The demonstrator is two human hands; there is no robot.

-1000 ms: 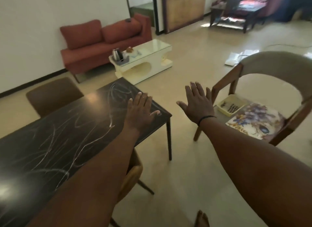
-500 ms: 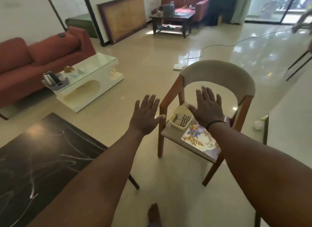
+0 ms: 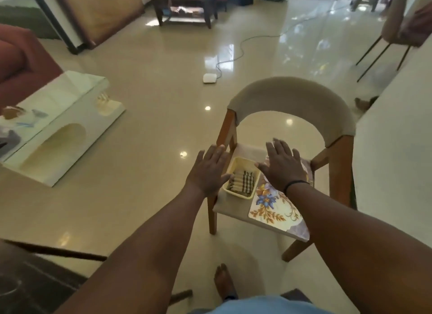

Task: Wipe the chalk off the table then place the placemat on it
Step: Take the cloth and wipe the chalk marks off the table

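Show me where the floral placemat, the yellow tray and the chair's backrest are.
floral placemat (image 3: pixel 271 208): head view, on its flower print near the front edge.
yellow tray (image 3: pixel 236 165): head view, on its far rim.
chair's backrest (image 3: pixel 289 92): head view, on the middle of the padded curve.

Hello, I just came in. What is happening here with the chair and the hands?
A person stands before a wooden chair with both hands held out flat and empty above its seat. The left hand is over the seat's left edge, the right hand over the flowered placemat. Between them sits a cream tray holding a folded striped cloth. Nothing is picked up yet. Only a corner of the dark table shows at lower left.
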